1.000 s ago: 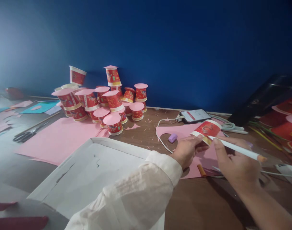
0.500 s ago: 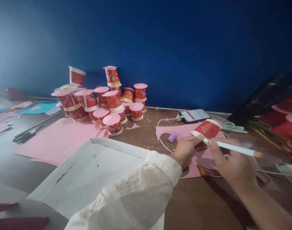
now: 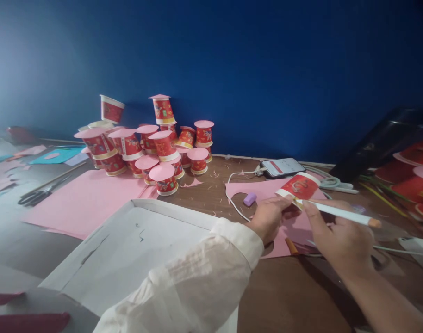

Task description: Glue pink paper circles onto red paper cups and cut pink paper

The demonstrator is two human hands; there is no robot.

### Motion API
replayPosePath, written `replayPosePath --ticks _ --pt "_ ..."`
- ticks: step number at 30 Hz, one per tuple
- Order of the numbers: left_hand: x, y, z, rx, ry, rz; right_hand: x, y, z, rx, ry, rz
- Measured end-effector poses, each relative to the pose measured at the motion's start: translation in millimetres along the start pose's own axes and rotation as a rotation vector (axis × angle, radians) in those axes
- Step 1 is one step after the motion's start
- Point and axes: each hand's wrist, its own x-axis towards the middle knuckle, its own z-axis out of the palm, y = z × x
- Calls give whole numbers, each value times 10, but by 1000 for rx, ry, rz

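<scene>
My left hand (image 3: 270, 218) is closed on a red paper cup (image 3: 303, 186), which is tilted over a pink sheet (image 3: 241, 190). The cup's white edge faces up and right, and a printed figure shows on its side. Pinched in my right hand (image 3: 345, 238) is a white marker (image 3: 343, 213) with an orange end. The marker's tip meets the near edge of the cup beside my left fingers; the exact contact is hidden. An orange marker cap (image 3: 291, 247) lies on the pink sheet below the hands, and a purple eraser (image 3: 249, 199) sits left of them.
Several red cups with pink paper discs (image 3: 162, 173) stand stacked at the back left. Scissors (image 3: 41, 192) lie beside pink paper (image 3: 90, 199). A white box lid (image 3: 128, 249) is under my left sleeve. A phone (image 3: 282, 167) with a cable and a black bottle (image 3: 378, 143) are behind.
Almost nothing differs. The cup has turned very slightly in my left hand, and the marker has shifted a little to the right with my right hand.
</scene>
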Motion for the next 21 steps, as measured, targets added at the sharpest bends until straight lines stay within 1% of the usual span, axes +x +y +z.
replayPosePath --ticks 3,8,11,13,15,19,21 --pt "-4 -10 1 2 -11 15 2 4 -10 12 -1 12" --pt "18 -25 -13 4 13 6 -24 2 -7 20 -54 59" --pt "35 -35 -32 3 2 3 -32 26 -1 -16 -16 53" --pt "42 -39 -43 7 -5 5 -27 40 -3 -26 17 30" --pt "44 -39 -49 12 -4 3 -18 37 -8 -10 23 1" --pt "37 -29 -42 -2 9 23 -12 -2 -16 45 -50 4" --pt "29 -24 -37 -2 3 30 -20 -13 -12 46 -58 33"
